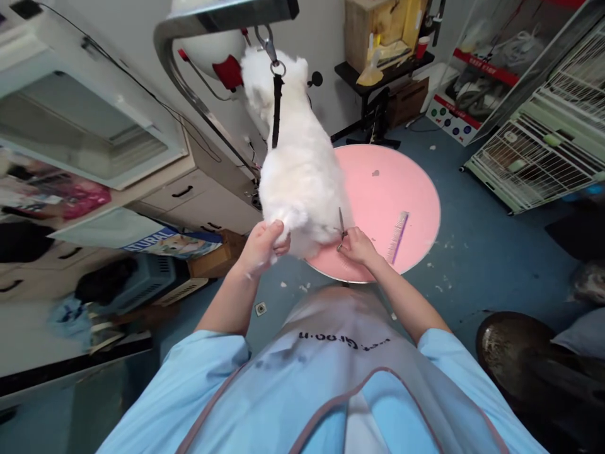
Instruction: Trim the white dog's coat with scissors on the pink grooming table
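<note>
A fluffy white dog stands on a round pink table, its back toward me. My left hand is closed around fur at its rear end, which looks like the tail. In my right hand is a pair of scissors, blades pointing up beside the dog's right hindquarter. Whether the blades touch the fur I cannot tell. A black strap runs from the dog's neck area to a metal clip above. To the right of my right hand lies a comb with a purple spine.
A bent metal arm overhangs the table on the left. Drawers and a glass-fronted cabinet line the left wall. Wire cages stand at right, a round stool at lower right. Fur tufts dot the blue floor.
</note>
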### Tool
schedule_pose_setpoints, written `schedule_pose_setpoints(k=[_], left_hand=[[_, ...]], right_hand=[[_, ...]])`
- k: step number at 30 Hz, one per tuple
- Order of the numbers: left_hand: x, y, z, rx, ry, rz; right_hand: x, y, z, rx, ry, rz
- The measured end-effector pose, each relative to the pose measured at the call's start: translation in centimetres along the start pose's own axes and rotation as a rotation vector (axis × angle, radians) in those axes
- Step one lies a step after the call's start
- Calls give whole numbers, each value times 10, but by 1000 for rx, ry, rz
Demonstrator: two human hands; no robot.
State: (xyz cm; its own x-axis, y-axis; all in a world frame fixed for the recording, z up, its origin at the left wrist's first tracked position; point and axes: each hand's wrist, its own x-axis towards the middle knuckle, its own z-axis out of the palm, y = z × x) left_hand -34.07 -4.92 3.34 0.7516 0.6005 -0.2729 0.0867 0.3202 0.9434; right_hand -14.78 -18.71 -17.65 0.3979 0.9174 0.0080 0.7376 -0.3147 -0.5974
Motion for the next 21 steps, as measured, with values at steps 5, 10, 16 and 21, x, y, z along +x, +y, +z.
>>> schedule_pose_setpoints(k=[5, 10, 16, 21], left_hand=[[-1, -1, -2, 1, 20, 0], [-5, -3, -1, -3, 85, 11], [-11, -6, 3, -4, 127, 3], [-15, -11, 7, -44, 176, -15]], right_hand=[[6, 9, -5, 13, -74, 40], [27, 12, -18, 31, -75, -110], [44, 24, -32, 45, -164, -198], [50, 26, -42, 70, -206, -212]])
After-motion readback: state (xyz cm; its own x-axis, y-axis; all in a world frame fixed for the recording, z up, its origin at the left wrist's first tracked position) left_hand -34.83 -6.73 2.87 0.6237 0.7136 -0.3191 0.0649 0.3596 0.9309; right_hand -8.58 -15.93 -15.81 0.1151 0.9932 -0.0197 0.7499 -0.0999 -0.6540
